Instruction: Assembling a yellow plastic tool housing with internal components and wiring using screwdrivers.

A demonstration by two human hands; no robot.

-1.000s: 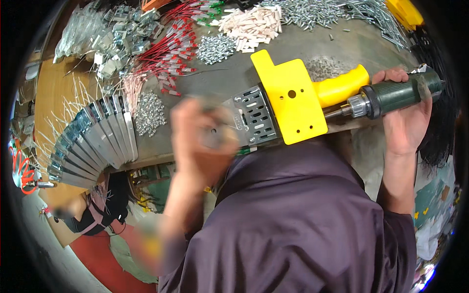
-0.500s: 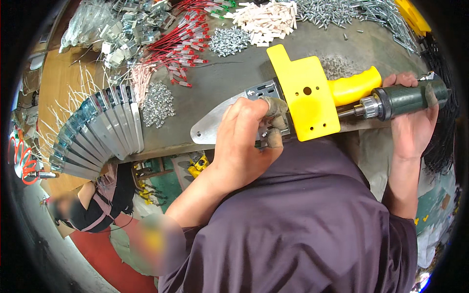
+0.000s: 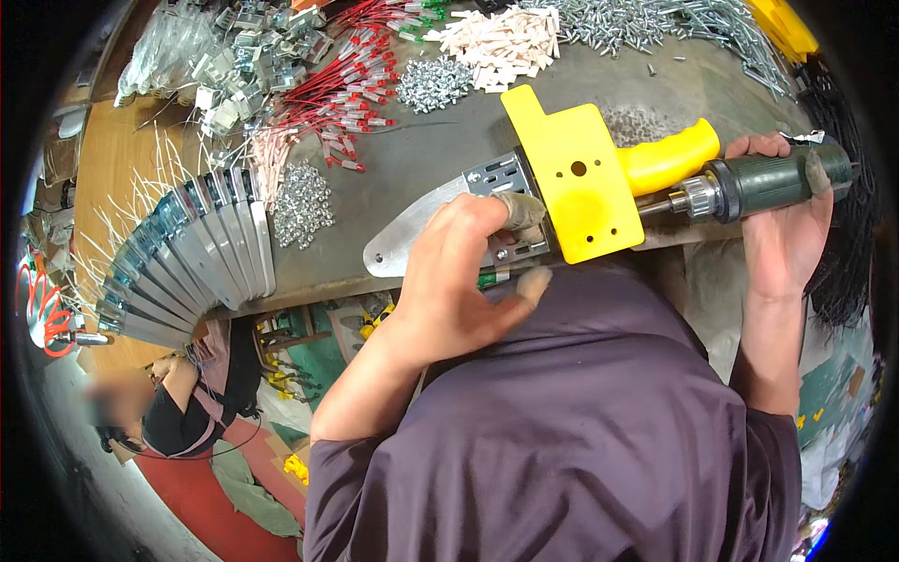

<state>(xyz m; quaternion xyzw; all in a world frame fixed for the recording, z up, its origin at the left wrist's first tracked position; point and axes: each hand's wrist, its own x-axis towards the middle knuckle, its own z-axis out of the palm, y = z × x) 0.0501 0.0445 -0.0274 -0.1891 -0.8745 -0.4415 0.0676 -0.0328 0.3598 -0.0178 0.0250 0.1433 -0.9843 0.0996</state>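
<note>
A yellow plastic housing with a handle lies at the bench's front edge, joined to a slotted metal bracket and a tapered grey metal plate pointing left. My left hand is at the bracket, its covered index fingertip against the metal. The thumb stands well apart from the piece, so the hand is open. My right hand is wrapped around a dark green electric screwdriver. Its shaft points left against the housing's right side, below the handle; the bit's tip is hidden.
A fan of metal plates with wires stands at left. Along the bench lie small nuts, red wired parts, silver fasteners, white pieces and screws. Another person is at lower left. Black cords hang at right.
My left thumb has come away from the bracket and dropped toward my lap, loosening the hand. The housing and screwdriver have shifted slightly left. The other person has moved an arm.
</note>
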